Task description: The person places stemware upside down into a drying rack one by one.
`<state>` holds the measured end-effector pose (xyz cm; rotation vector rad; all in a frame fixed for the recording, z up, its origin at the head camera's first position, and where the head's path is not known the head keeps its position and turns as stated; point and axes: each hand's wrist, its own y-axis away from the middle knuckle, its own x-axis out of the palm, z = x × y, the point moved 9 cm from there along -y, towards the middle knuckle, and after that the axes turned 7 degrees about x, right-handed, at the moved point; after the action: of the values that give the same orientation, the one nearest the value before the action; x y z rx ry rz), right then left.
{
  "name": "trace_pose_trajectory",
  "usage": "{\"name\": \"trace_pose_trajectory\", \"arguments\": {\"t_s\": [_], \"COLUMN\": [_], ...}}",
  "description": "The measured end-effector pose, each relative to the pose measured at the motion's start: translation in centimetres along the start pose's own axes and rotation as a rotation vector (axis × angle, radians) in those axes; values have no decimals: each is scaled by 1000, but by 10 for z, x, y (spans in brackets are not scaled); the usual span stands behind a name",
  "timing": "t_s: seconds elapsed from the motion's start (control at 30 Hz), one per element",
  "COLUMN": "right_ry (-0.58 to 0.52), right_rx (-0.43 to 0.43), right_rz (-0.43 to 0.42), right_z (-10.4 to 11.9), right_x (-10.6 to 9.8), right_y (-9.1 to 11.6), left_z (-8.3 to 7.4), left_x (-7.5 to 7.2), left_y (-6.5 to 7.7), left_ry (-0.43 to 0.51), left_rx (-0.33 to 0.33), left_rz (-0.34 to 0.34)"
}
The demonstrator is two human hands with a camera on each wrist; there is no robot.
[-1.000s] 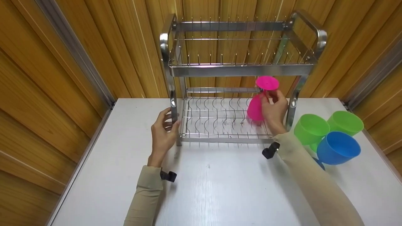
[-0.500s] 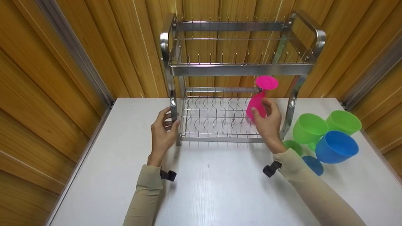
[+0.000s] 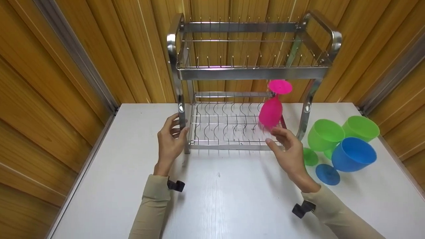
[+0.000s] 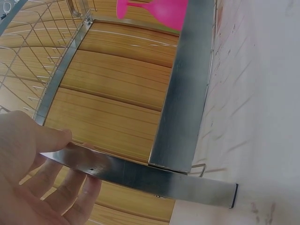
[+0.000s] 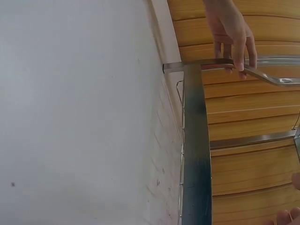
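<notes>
While the left hand (image 3: 171,136) is bracing the rack (image 3: 305,73), the right hand (image 3: 289,152) is lying empty beside the pink goblet (image 3: 271,111)

Because the pink goblet is standing mouth down near the right end of the lower tier (image 3: 229,147), the step in hand is presumably depending on its resting steadily. Its foot (image 3: 280,86) is facing up, showing just beneath the upper front rail (image 3: 245,73) in the head view; it is appearing to lean slightly, though the viewing angle may be exaggerating this. The left hand is gripping the left front post (image 4: 117,168), with fingers curling round it; a firm, even hold is probably serving best against shaking. The right hand is holding nothing: its fingers are lying loose and parted from the thumb, and whether a fingertip is touching the goblet is not clear. Careful practice is calling for a low, straight path toward the person, since a sideways brush could be tipping the goblet. Two green goblets (image 3: 325,134) and a blue goblet (image 3: 354,156) are standing upright on the table (image 3: 206,202), to the right of the rack.
</notes>
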<state>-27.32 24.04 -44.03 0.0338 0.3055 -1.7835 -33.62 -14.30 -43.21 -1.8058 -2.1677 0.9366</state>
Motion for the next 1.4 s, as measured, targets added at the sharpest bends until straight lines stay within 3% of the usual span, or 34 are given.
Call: {"name": "trace_pose_trajectory", "arguments": {"t_s": [0.33, 0.73, 1.2, 1.4], "right_ry": [109, 160, 55, -76], "right_rx": [-3, 117, 277, 488], "right_rz": [44, -2, -110, -217], "right_z": [-17, -43, -79, -105], "right_x": [-30, -83, -141, -169], "right_y": [28, 57, 80, 90], "left_z": [2, 3, 2, 2], "left_x": [-1, 2, -4, -2], "left_y": [-1, -2, -2, 1], "left_ry": [-8, 28, 46, 43], "left_rx": [-30, -43, -33, -60], "left_rz": [-5, 2, -21, -17]}}
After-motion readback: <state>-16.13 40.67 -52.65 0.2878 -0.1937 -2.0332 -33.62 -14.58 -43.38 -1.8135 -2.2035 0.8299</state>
